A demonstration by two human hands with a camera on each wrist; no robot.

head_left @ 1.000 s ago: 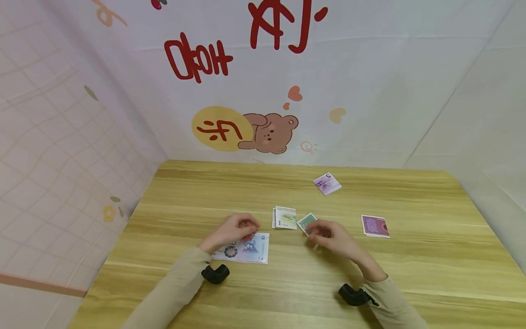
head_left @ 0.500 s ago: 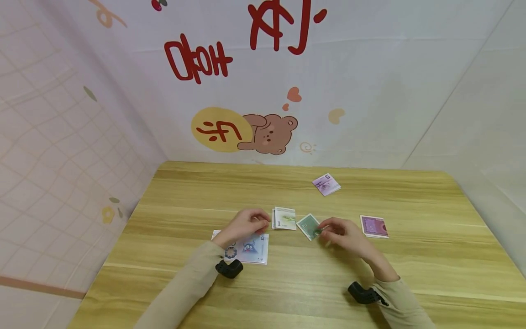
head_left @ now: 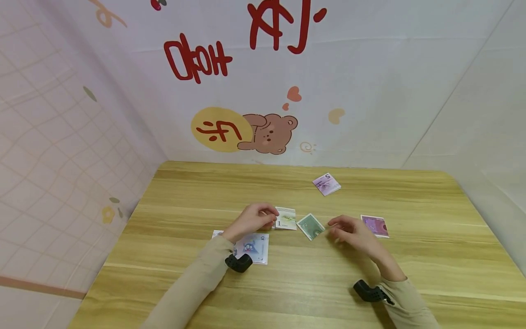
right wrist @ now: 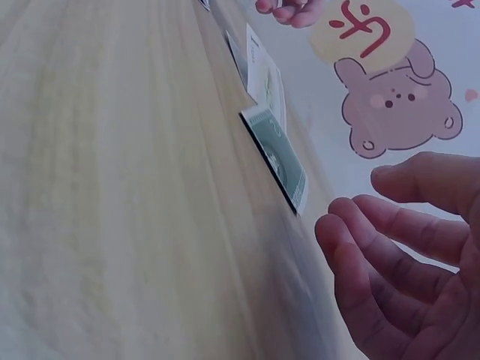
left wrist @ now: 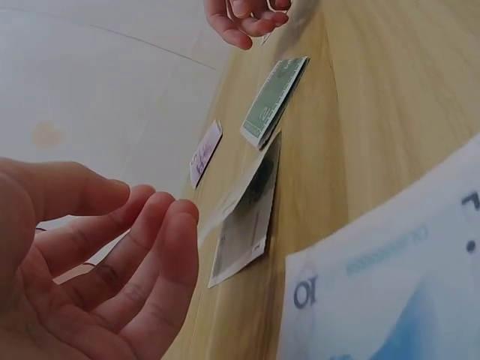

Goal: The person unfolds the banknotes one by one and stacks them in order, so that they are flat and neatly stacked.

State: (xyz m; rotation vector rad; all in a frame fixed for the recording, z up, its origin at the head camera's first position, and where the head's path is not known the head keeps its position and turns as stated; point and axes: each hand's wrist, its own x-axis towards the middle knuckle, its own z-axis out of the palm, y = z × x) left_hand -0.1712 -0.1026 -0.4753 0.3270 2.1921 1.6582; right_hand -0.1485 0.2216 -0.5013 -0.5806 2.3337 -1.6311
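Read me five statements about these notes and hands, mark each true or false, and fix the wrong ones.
1. The green note lies between the white note marked 1 and the right hand. True.
2. The right hand is gripping the green note. False: its fingers are beside the note, holding nothing.
3. The left sleeve partly covers the blue note. True.
4. The blue note lies farthest from the person. False: the lavender note marked 5 does.
5. The green note shows a printed 2. True.
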